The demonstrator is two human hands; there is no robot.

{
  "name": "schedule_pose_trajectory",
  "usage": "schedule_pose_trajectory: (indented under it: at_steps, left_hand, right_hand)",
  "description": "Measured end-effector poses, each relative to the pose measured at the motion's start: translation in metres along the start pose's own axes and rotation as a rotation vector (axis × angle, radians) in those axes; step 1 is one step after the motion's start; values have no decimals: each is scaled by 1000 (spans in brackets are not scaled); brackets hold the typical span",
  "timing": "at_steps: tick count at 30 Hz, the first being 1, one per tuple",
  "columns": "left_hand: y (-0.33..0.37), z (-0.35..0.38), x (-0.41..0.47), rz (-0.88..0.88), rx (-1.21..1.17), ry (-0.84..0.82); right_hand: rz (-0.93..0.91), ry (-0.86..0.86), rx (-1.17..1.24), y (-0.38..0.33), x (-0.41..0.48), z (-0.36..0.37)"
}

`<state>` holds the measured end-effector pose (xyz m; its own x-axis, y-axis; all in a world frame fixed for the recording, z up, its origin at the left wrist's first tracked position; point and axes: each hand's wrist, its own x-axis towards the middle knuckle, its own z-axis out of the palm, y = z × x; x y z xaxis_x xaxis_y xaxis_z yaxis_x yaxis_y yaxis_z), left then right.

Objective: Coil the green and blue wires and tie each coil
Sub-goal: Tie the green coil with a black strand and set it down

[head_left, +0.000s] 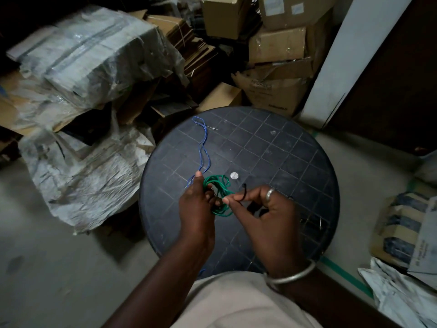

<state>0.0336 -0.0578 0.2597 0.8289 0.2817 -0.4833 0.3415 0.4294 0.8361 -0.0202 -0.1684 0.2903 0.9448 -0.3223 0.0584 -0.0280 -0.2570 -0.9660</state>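
A coiled green wire [218,185] is held above the round black table [272,150]. My left hand [196,207] grips the coil on its left side, fingers curled through the loops. My right hand [264,209] pinches a short black tie [243,191] between thumb and forefinger at the coil's right side; one end of the tie sticks up. The blue wire [203,147] lies loose and wavy on the table, running from the far left part of the top down behind my left hand.
A small silver disc [234,175] sits at the table's middle. Cardboard boxes [276,46] and plastic-wrapped bundles [89,55] crowd the floor behind and left. More wrapped packs [399,233] lie at the right. A white wall edge [343,58] stands at the back right.
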Motion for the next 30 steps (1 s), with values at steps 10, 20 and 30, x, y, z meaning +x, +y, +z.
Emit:
schedule_pose_trajectory:
  at_steps: [10, 20, 30]
  left_hand:
    - [14, -4, -9, -115, -113, -52]
    - [20, 5, -20, -268, -93, -141]
    - [21, 8, -20, -193, 21, -161]
  right_hand:
    - [-426, -15, -179, 22, 6, 2]
    - [-868, 28, -343, 29, 2, -4]
    - [-549, -12, -131, 16, 7, -6]
